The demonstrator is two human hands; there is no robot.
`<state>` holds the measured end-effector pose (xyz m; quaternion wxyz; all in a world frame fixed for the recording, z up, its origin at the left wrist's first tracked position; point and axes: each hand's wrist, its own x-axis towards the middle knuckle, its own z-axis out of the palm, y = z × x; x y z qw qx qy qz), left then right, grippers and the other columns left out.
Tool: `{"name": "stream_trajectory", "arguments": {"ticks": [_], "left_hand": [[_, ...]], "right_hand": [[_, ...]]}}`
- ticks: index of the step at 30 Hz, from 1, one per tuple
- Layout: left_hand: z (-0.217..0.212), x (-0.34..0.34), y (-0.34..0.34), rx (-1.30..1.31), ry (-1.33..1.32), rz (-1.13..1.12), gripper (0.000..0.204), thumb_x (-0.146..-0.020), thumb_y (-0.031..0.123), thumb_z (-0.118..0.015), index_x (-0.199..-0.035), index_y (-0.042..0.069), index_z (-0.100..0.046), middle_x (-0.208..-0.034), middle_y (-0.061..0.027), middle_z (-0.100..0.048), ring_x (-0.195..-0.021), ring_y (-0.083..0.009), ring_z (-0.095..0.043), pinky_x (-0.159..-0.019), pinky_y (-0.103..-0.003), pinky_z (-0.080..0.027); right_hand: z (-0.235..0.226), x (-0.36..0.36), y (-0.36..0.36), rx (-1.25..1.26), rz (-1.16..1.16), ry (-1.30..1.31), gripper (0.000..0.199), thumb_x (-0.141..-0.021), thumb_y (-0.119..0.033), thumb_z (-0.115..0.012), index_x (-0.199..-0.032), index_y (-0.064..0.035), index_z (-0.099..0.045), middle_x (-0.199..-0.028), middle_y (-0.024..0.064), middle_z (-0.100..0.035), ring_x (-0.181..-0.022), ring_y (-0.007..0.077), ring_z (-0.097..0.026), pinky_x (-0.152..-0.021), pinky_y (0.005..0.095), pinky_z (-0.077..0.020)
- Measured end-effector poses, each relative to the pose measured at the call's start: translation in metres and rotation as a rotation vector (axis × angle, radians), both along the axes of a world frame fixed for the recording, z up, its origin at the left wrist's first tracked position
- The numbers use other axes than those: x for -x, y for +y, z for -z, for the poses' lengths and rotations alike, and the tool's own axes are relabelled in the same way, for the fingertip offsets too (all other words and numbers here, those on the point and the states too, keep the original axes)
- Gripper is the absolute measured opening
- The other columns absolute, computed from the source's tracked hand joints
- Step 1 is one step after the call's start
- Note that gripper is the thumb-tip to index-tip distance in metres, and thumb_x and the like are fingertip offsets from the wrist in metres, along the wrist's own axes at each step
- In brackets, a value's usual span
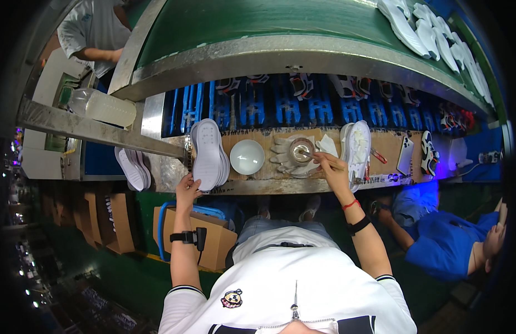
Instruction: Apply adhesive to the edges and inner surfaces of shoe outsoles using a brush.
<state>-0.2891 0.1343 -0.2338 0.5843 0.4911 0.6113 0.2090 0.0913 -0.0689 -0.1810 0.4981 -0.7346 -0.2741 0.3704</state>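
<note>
My left hand (188, 190) is at the near end of a stack of white shoe soles (209, 153), its thumb on the edge of the top sole and its fingers closed at the side. My right hand (331, 168) grips a thin brush (335, 162) by its handle. The brush's tip reaches into a small bowl (295, 146), which stands on a pale work glove (281, 157). Between the two hands is a white bowl (247, 157). Just right of my right hand lies another pair of white soles (358, 147), the upper one bearing whitish patches.
Past the cardboard-covered bench (269, 184) runs a line of blue racks (286, 108) with shoes. More soles (134, 168) lie far left. A phone (405, 155) and a finished-looking shoe (429, 153) are at right. A person in blue (447, 242) sits right; another person (96, 33) stands back left.
</note>
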Motion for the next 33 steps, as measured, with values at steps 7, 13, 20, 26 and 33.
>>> {"name": "stream_trajectory", "arguments": {"ticks": [7,13,20,26,33], "left_hand": [[-0.078,-0.056,-0.031,0.124,-0.457,0.116,0.054,-0.083,-0.002,-0.056,-0.130,0.004,-0.029,-0.110,-0.0131,-0.055,-0.099,-0.0229,-0.059,-0.071,-0.034,-0.057],[-0.106,-0.123,-0.047,0.138,-0.608,0.136,0.050,-0.084,-0.003,-0.054,-0.128,0.004,-0.031,-0.114,-0.0157,-0.053,-0.100,-0.0237,-0.059,-0.076,-0.035,-0.056],[-0.123,-0.171,-0.069,-0.219,-0.526,0.279,0.042,-0.087,0.001,-0.055,-0.125,-0.003,-0.036,-0.108,-0.0161,-0.058,-0.095,-0.0172,-0.060,-0.080,-0.026,-0.049],[-0.136,-0.185,-0.075,-0.283,-0.512,0.303,0.042,-0.086,0.000,-0.055,-0.125,-0.004,-0.037,-0.102,-0.0153,-0.061,-0.091,-0.0150,-0.061,-0.077,-0.024,-0.049],[-0.139,-0.187,-0.078,-0.288,-0.479,0.333,0.042,-0.086,0.001,-0.056,-0.124,-0.004,-0.039,-0.102,-0.0142,-0.061,-0.090,-0.0143,-0.060,-0.076,-0.024,-0.048]], "right_hand": [[-0.008,-0.002,-0.008,-0.074,0.052,-0.016,0.024,-0.089,-0.008,-0.048,-0.101,0.0053,-0.063,-0.087,0.0123,-0.068,-0.071,0.0118,-0.063,-0.061,0.0220,-0.0493],[-0.058,0.000,-0.023,-0.208,0.116,0.052,0.025,-0.089,-0.009,-0.046,-0.097,0.0079,-0.064,-0.080,0.0137,-0.067,-0.065,0.0130,-0.062,-0.057,0.0215,-0.0473],[-0.126,0.027,-0.024,-0.353,-0.066,0.024,0.025,-0.089,-0.010,-0.047,-0.094,0.0077,-0.065,-0.076,0.0148,-0.067,-0.060,0.0145,-0.061,-0.056,0.0225,-0.0476],[-0.127,0.032,-0.015,-0.349,-0.194,-0.106,0.023,-0.086,-0.006,-0.047,-0.088,0.0080,-0.066,-0.075,0.0164,-0.067,-0.060,0.0166,-0.063,-0.057,0.0235,-0.0497],[-0.126,0.026,-0.011,-0.385,-0.255,-0.171,0.019,-0.085,-0.004,-0.050,-0.089,0.0045,-0.067,-0.071,0.0121,-0.066,-0.057,0.0138,-0.062,-0.053,0.0219,-0.0490]]}}
